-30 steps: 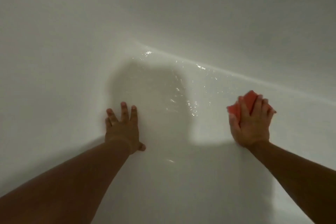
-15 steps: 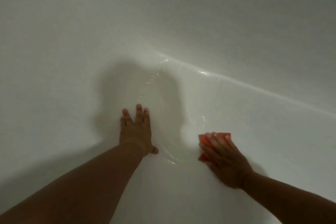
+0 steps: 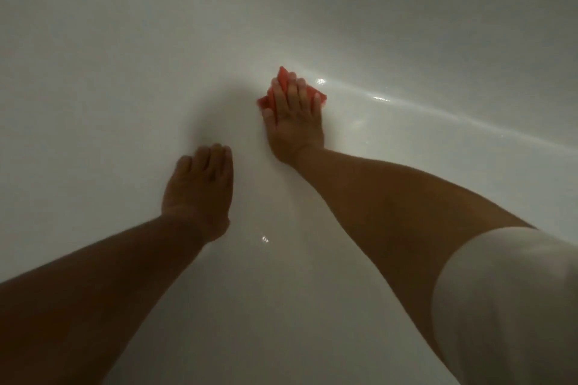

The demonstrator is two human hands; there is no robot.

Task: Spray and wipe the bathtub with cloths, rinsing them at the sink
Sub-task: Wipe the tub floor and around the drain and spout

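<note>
Fingers of the right hand lie straight and slightly spread, pressing a red cloth flat against the white bathtub. The cloth sits under that palm at the curved bend where the tub's floor rises into its wall, with red corners showing beyond the fingertips and beside the thumb. Just right of it a bright wet streak runs along the bend, glinting. The left hand rests palm down on the tub floor, nearer the viewer and to the left, apart from the cloth. Its fingers lie close together and hold nothing. Both bare forearms reach in from the bottom edge, and a white sleeve covers the right upper arm. The light is dim, and the left arm is in shadow.
</note>
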